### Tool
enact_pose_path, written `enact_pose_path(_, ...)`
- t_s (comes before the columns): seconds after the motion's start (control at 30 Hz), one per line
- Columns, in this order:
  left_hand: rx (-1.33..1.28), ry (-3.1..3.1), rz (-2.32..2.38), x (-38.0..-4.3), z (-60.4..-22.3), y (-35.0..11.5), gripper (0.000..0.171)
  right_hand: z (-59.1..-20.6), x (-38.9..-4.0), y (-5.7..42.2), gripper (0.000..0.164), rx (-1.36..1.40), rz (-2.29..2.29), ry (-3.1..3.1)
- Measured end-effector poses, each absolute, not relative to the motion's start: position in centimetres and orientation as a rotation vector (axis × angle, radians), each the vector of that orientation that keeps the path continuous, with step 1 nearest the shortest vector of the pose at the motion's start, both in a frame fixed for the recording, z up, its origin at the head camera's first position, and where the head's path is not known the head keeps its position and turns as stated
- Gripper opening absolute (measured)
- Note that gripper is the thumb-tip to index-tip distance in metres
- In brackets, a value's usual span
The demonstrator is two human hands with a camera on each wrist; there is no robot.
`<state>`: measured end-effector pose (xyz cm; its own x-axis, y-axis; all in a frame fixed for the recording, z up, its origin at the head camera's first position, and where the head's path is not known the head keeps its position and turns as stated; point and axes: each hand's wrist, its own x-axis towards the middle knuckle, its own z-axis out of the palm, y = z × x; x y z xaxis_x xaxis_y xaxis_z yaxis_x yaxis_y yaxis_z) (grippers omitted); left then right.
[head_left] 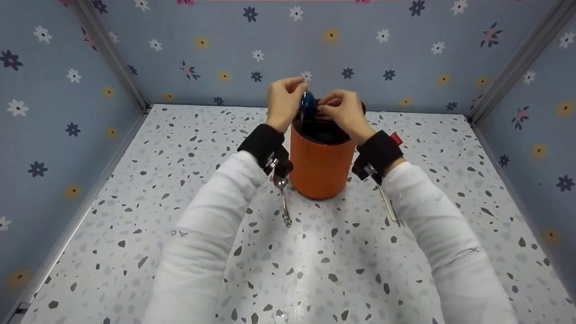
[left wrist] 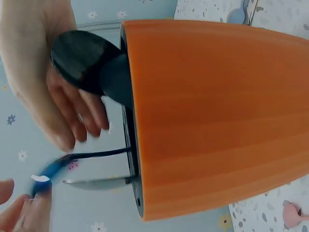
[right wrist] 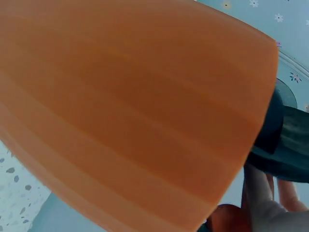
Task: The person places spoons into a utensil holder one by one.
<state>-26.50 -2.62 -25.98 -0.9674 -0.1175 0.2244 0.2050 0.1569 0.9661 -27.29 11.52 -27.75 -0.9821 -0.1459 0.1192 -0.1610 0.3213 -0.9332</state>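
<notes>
An orange utensil holder stands upright on the table, both hands above its dark opening. My left hand pinches the shiny blue end of a spoon-like utensil. In the left wrist view its thin dark stem runs down into the holder. My right hand hovers over the rim from the other side; its fingertips are close to the blue utensil's neck, fingers loosely extended. A dark broad-headed utensil and a narrow silvery one also stick out of the holder.
A silver spoon with an ornate handle lies front left of the holder. Two thin utensils lie by the right sleeve. A pink utensil end and a pale blue one rest on the table. Flowered panels enclose the table.
</notes>
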Motion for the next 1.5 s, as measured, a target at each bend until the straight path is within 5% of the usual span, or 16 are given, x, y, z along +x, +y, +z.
enact_pose_path(0.77,0.194,-2.159,-1.957,-26.0,-31.3,-9.6,0.022,-26.0,-23.3,12.4,0.013,0.624,1.919,-2.530)
enact_pose_path(1.5,0.415,-2.305,-1.870,-25.4,-37.4,-13.5,0.025,-30.2,-20.0,11.9,0.014,0.926,1.889,-2.598)
